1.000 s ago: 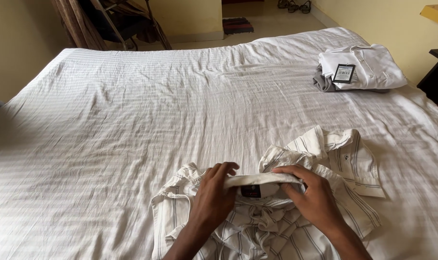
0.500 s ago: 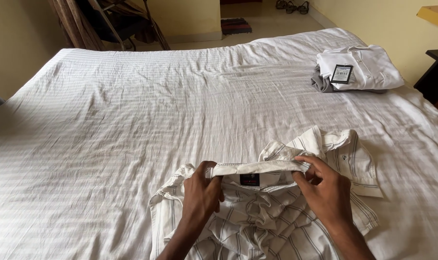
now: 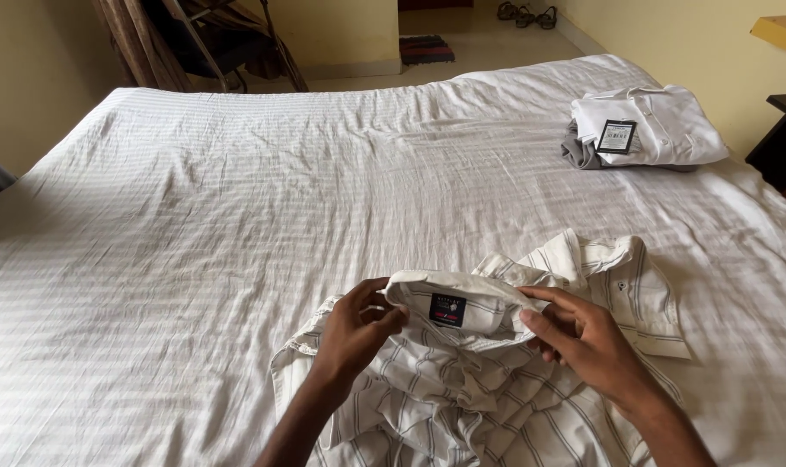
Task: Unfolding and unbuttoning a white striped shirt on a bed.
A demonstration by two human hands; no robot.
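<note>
Bed [image 3: 237, 225]: took up nearly the whole view, spread with a wrinkled, pale striped sheet that served as the work surface.
Shirt [image 3: 497, 389]: a white shirt with thin dark stripes lay crumpled at the near edge of the bed, between the person's arms; one sleeve with its cuff trailed off to the right.
Stack [image 3: 648, 130]: folded clothes sat near the far right corner of the bed, well apart from the shirt, a white garment with a hanging tag on top of a grey one, apparently set out of the way.
Collar [image 3: 458, 298]: was lifted off the bed and stretched between the two hands, its inner side with a small dark label turned toward the camera, probably to pull the neckline straight.
Left hand [image 3: 354, 333]: was closed in a pinch on the left end of the collar, fingers curled over its edge.
Right hand [image 3: 587, 342]: was gripping the right end of the collar, thumb on top and fingers beneath.
</note>
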